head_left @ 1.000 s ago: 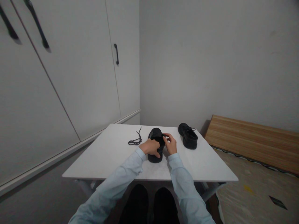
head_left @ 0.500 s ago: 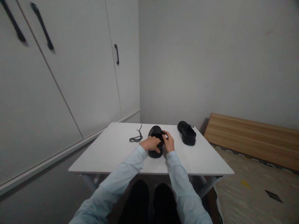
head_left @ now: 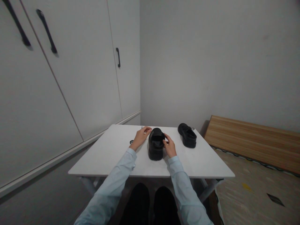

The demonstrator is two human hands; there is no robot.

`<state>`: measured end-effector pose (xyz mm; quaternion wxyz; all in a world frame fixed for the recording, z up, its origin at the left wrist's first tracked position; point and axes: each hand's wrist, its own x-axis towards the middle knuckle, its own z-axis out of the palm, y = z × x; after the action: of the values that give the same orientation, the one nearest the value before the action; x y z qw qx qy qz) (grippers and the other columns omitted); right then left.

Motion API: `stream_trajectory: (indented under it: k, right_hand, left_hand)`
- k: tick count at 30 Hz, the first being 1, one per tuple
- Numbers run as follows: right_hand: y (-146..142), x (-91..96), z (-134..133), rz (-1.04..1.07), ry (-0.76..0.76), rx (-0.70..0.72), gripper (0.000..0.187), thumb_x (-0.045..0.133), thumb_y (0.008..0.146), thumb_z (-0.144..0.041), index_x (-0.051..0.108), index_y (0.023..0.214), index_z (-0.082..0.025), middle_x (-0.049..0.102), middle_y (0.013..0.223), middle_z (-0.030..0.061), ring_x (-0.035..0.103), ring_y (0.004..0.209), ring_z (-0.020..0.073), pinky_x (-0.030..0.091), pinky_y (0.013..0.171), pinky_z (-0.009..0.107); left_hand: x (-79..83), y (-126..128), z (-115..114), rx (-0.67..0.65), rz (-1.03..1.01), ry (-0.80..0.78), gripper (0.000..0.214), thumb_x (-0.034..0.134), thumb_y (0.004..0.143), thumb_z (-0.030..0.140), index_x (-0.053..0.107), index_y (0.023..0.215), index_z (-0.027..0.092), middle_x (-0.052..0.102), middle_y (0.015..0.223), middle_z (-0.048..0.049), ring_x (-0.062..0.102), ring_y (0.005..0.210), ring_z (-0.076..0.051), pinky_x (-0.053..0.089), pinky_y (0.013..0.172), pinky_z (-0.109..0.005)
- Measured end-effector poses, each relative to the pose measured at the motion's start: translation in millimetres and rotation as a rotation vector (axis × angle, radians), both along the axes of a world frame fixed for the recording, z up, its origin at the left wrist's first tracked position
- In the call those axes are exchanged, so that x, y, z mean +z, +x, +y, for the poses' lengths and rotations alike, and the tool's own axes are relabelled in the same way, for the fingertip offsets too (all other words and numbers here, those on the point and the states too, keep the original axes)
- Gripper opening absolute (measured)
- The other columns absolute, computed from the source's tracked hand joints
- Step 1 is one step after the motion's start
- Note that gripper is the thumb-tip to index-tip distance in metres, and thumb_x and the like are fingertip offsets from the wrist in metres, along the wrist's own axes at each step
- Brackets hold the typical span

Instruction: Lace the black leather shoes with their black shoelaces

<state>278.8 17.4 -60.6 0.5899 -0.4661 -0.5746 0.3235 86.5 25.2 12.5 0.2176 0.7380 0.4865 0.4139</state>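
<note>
A black shoe [head_left: 155, 152] stands upright on the white table [head_left: 105, 156], its heel toward me and no lace visible across its front. My right hand [head_left: 170, 147] grips the right edge of its opening between thumb and fingers. To the left of the toe is my left hand [head_left: 141, 137], fingers stretched toward the shoe and holding nothing that I can see. Beneath and behind that hand lies a loose black shoelace [head_left: 131, 142], mostly covered by it. A second black shoe [head_left: 188, 137], with a lace in it, sits at the table's back right.
White cabinets [head_left: 82, 78] with dark handles line the left side. A grey wall [head_left: 211, 62] rises behind the table. Right of the table, a wood-grain board [head_left: 253, 140] leans over a patterned mattress-like surface [head_left: 234, 178].
My left hand has come out from over the shoe's opening and moved left and away from me, now covering most of the shoelace. My right hand stays at the shoe's right edge.
</note>
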Motion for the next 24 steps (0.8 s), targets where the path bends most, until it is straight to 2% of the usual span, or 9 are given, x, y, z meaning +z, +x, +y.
stream_trajectory:
  k: [2,5,9,13,15,18,20,22,24]
  right_hand:
    - [-0.3,0.4,-2.1,-0.006,0.0,-0.012,0.049,0.052,0.074,-0.029,0.058,0.122,-0.022,0.062,0.122,0.0105,0.063,0.072,0.0173,0.054,0.056,0.03]
    - [-0.8,1.5,-4.9,-0.008,-0.01,-0.006,0.048,0.051,0.076,-0.031,0.057,0.122,-0.021,0.061,0.123,0.0105,0.064,0.075,0.0182,0.054,0.057,0.03]
    - [-1.2,7.5,-16.1,-0.042,0.01,-0.049,0.042,0.051,0.078,-0.032,0.059,0.117,-0.018,0.063,0.12,0.012,0.064,0.078,0.0192,0.055,0.064,0.033]
    - [6.0,13.3,-53.6,-0.19,0.186,-0.182,0.03,0.05,0.085,-0.032,0.062,0.106,-0.016,0.067,0.103,0.0119,0.062,0.083,0.0193,0.054,0.068,0.032]
    - [19.0,6.5,-82.8,-0.324,0.329,-0.211,0.019,0.047,0.088,-0.027,0.064,0.092,-0.018,0.067,0.089,0.0085,0.062,0.083,0.0185,0.053,0.072,0.033]
    - [61.2,-23.9,-132.9,-0.535,0.519,-0.201,0.017,0.048,0.087,-0.017,0.064,0.09,-0.021,0.067,0.079,0.0054,0.064,0.077,0.0176,0.054,0.071,0.032]
    - [107.8,-52.6,-168.4,-0.694,0.588,-0.18,0.021,0.049,0.085,-0.016,0.065,0.096,-0.025,0.07,0.083,0.0051,0.067,0.079,0.0187,0.056,0.072,0.032]
    - [166.9,-79.7,-205.9,-0.813,0.517,-0.26,0.02,0.052,0.083,-0.022,0.067,0.095,-0.028,0.072,0.084,0.0053,0.069,0.079,0.0214,0.058,0.07,0.034]
    - [230.2,-99.6,-247.0,-0.807,0.269,-0.446,0.019,0.056,0.077,-0.039,0.067,0.088,-0.028,0.072,0.083,0.0081,0.07,0.076,0.0267,0.059,0.069,0.041]
  left_hand:
    - [-7.8,-2.3,0.9,0.005,0.023,-0.002,0.031,0.044,0.091,0.036,0.058,0.113,0.018,0.063,0.119,-0.0075,0.06,0.106,-0.016,0.047,0.092,-0.028]
    - [-19.5,2.6,-6.8,-0.077,0.086,0.031,0.038,0.045,0.091,0.037,0.055,0.123,0.02,0.05,0.137,-0.008,0.047,0.125,-0.018,0.04,0.103,-0.032]
    - [-32.4,15.9,-19.8,-0.146,0.183,0.047,0.037,0.046,0.091,0.04,0.06,0.12,0.021,0.039,0.146,-0.0075,0.034,0.136,-0.02,0.026,0.114,-0.039]
    - [-41.1,23.7,-24.6,-0.129,0.185,0.074,0.038,0.045,0.09,0.047,0.069,0.104,0.021,0.034,0.149,-0.0043,0.03,0.138,-0.023,0.025,0.115,-0.038]
    - [-43.0,25.1,-25.2,-0.111,0.167,0.085,0.041,0.042,0.09,0.049,0.071,0.099,0.021,0.034,0.149,-0.003,0.031,0.137,-0.023,0.025,0.115,-0.037]
    - [-43.7,25.9,-24.9,-0.093,0.156,0.09,0.042,0.04,0.091,0.048,0.071,0.096,0.02,0.034,0.149,-0.0031,0.035,0.135,-0.024,0.028,0.114,-0.037]
    - [-44.1,26.3,-24.0,-0.09,0.154,0.091,0.041,0.041,0.09,0.048,0.071,0.095,0.02,0.034,0.149,-0.0035,0.037,0.133,-0.024,0.029,0.113,-0.037]
    - [-44.9,26.7,-22.8,-0.09,0.146,0.091,0.041,0.041,0.09,0.048,0.071,0.094,0.02,0.034,0.149,-0.0039,0.038,0.132,-0.024,0.03,0.113,-0.037]
    - [-46.2,27.3,-21.3,-0.093,0.137,0.084,0.042,0.04,0.091,0.048,0.07,0.093,0.02,0.034,0.149,-0.0043,0.038,0.132,-0.025,0.029,0.113,-0.038]
